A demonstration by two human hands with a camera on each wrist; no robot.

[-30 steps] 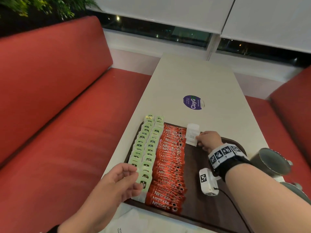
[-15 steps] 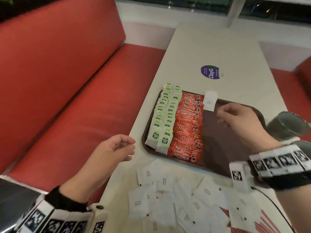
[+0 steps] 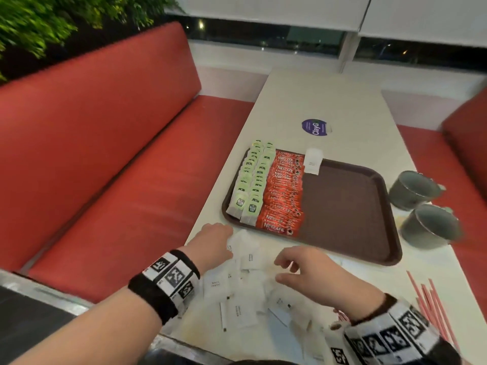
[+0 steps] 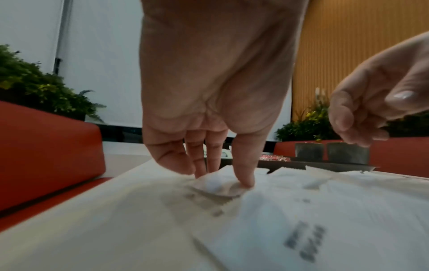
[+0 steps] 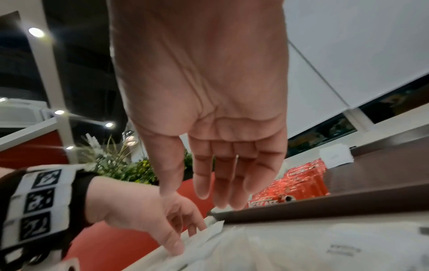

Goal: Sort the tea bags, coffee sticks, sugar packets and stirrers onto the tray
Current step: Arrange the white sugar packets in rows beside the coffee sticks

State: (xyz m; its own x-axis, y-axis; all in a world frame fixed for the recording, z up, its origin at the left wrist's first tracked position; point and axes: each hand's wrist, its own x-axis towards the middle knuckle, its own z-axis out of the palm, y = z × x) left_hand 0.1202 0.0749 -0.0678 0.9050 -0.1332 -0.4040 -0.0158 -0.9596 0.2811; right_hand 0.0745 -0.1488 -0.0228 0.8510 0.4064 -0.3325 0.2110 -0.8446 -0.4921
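Brown tray (image 3: 350, 206) sits on the white table (image 3: 329, 101), its left part filled. Two rows of green tea bags (image 3: 250, 185) run along the tray's left edge; a row of red coffee sticks (image 3: 286, 196) lies just beside them on the right. Two white sugar packets on tray (image 3: 313, 160) sit at the far edge, just right of the coffee sticks, the far one overlapping the rim. The rest of the tray surface is bare brown.

A loose pile of sugar packets (image 3: 245, 293) covers the near end of the table, just short of the tray's near rim. Pink stirrers (image 3: 434, 306) lie on the table at the near right.

Left hand (image 3: 213, 243) is down on the far-left edge of the pile; its fingertips (image 4: 243, 180) and thumb pinch one packet (image 4: 218, 185) (wrist view, slightly blurred). Right hand (image 3: 308, 272) hovers over the middle of the pile, fingers relaxed and loosely bent, holding nothing, apart from the packets below.

Two grey mugs (image 3: 421, 209) stand on the table right of the tray. Red bench (image 3: 105, 167) runs along the left.
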